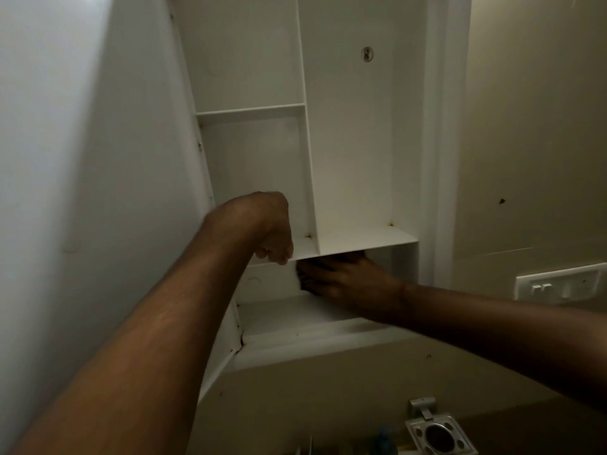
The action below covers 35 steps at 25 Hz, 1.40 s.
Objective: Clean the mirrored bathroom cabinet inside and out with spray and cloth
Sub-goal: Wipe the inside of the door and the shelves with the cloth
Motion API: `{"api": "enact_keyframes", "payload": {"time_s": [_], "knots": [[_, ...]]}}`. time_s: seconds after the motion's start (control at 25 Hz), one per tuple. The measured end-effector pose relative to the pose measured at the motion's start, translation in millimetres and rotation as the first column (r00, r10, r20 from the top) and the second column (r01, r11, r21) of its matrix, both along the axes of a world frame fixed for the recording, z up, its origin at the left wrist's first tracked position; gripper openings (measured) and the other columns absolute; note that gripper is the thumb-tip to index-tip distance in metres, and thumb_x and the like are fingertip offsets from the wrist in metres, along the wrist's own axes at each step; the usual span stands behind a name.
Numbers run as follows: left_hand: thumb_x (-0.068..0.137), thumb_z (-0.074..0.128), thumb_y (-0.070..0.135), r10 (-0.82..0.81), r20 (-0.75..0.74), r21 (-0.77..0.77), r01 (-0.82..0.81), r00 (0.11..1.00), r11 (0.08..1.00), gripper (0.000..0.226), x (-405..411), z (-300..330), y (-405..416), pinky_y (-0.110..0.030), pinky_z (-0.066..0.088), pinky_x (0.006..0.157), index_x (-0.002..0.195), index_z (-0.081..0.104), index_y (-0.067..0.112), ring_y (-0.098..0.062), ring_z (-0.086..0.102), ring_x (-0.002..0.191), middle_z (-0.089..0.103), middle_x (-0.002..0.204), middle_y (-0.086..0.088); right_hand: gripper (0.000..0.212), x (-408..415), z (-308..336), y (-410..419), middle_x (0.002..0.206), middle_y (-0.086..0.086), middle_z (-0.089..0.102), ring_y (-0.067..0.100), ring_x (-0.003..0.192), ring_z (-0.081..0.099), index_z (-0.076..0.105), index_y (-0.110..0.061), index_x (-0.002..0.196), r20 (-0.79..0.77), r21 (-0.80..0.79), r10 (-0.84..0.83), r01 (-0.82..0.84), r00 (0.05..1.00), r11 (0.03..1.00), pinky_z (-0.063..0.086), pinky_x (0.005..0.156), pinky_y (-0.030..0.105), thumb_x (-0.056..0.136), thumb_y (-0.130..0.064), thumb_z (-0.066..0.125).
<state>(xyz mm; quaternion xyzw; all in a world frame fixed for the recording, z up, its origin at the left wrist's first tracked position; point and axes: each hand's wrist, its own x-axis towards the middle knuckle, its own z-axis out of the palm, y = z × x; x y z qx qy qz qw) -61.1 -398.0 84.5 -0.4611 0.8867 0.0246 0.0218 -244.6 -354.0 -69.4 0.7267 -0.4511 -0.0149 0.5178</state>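
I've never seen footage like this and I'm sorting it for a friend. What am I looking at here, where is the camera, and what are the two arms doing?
There is no machine here: a person wears one camera on the head, looking forward and down at their own bare arms. In front is an open white cabinet with shelves and a divider; nothing stands on the shelves in view. The left hand is curled at the front edge of the middle shelf, apparently steadying. The right hand reaches into the bottom compartment and presses a dark cloth against its back wall; the cloth is mostly hidden in shadow. To the right is a wall switch plate. Below, a metal holder is fixed to the wall. No spray bottle is clearly visible.
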Motion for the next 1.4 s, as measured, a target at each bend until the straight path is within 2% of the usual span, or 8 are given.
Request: {"api": "enact_keyframes", "payload": {"time_s": [0.2, 0.4, 0.56, 0.8, 0.96, 1.16, 1.28, 1.4], "knots": [[0.085, 0.082, 0.016, -0.001, -0.013, 0.013, 0.001, 1.000, 1.000, 0.037, -1, -1, -2, -0.038, 0.055, 0.103, 0.119, 0.073, 0.007, -0.020, 0.074, 0.104, 0.077, 0.111, -0.007, 0.047, -6, -5, 12, 0.143, 0.007, 0.055, 0.035, 0.133, 0.050, 0.063, -0.021, 0.132, 0.144, 0.072, -0.116, 0.106, 0.983, 0.992, 0.048, 0.101, 0.053, 0.087, -0.007, 0.064], [0.084, 0.083, 0.011, 0.006, -0.044, 0.078, -0.002, 0.999, 0.997, 0.037, -3, 2, -10, -0.041, 0.055, 0.103, 0.119, 0.073, 0.005, -0.023, 0.073, 0.103, 0.076, 0.113, -0.010, 0.038, 52, 4, -48, 0.143, 0.010, 0.060, 0.032, 0.137, 0.050, 0.066, -0.016, 0.133, -0.005, 0.146, 0.327, -0.323, 0.945, 0.935, 0.045, 0.110, 0.046, 0.096, -0.009, 0.057], [0.090, 0.077, 0.015, -0.020, 0.046, 0.080, 0.016, 0.999, 0.997, 0.038, -5, 3, -10, -0.039, 0.052, 0.108, 0.127, 0.071, 0.012, -0.020, 0.070, 0.112, 0.073, 0.122, -0.007, 0.040, 74, -10, -67, 0.152, 0.010, 0.051, 0.035, 0.143, 0.043, 0.057, -0.017, 0.140, -0.041, 0.147, 0.130, -0.123, 0.991, 0.982, 0.046, 0.106, 0.052, 0.100, -0.011, 0.056], [0.095, 0.072, 0.020, -0.035, 0.137, 0.060, 0.027, 0.990, 0.998, 0.041, -7, 2, -9, -0.037, 0.048, 0.112, 0.136, 0.066, 0.017, -0.019, 0.066, 0.120, 0.069, 0.131, -0.003, 0.035, 65, -16, -57, 0.138, 0.011, 0.058, 0.036, 0.130, 0.053, 0.063, -0.016, 0.126, -0.023, 0.054, 0.089, -0.088, 0.996, 0.995, 0.050, 0.096, 0.050, 0.093, -0.008, 0.058], [0.096, 0.071, 0.016, -0.050, 0.113, 0.096, 0.039, 0.992, 0.995, 0.040, -4, 4, -10, -0.038, 0.048, 0.112, 0.136, 0.066, 0.015, -0.019, 0.066, 0.121, 0.068, 0.133, -0.004, 0.041, 55, -7, -41, 0.139, 0.008, 0.059, 0.035, 0.133, 0.052, 0.063, -0.019, 0.130, -0.064, 0.108, 0.053, -0.046, 0.997, 0.993, 0.047, 0.104, 0.050, 0.089, -0.013, 0.068], [0.091, 0.076, 0.014, -0.047, 0.045, 0.088, 0.043, 0.998, 0.995, 0.038, -3, 2, -13, -0.039, 0.052, 0.108, 0.128, 0.070, 0.010, -0.020, 0.069, 0.113, 0.072, 0.124, -0.007, 0.035, 55, 11, -38, 0.141, 0.004, 0.057, 0.030, 0.134, 0.048, 0.059, -0.019, 0.134, -0.045, 0.324, 0.015, 0.001, 0.999, 0.946, 0.046, 0.108, 0.046, 0.100, -0.010, 0.054], [0.089, 0.079, 0.015, -0.035, 0.042, 0.086, 0.031, 0.998, 0.996, 0.039, -4, 2, -15, -0.038, 0.054, 0.105, 0.127, 0.070, 0.009, -0.019, 0.071, 0.108, 0.073, 0.120, -0.006, 0.039, 62, 19, -28, 0.143, 0.004, 0.057, 0.027, 0.135, 0.050, 0.061, -0.020, 0.136, 0.124, 0.355, 0.150, -0.184, 0.981, 0.917, 0.049, 0.105, 0.040, 0.099, -0.009, 0.056], [0.086, 0.081, 0.014, -0.048, -0.003, 0.079, 0.048, 0.999, 0.996, 0.036, -3, 3, -20, -0.033, 0.058, 0.092, 0.120, 0.073, 0.008, -0.015, 0.072, 0.092, 0.076, 0.108, -0.003, 0.035, 75, 18, -38, 0.141, 0.004, 0.063, 0.026, 0.136, 0.054, 0.069, -0.019, 0.130, -0.005, 0.271, 0.336, -0.322, 0.942, 0.907, 0.049, 0.107, 0.037, 0.098, -0.010, 0.058]]}}
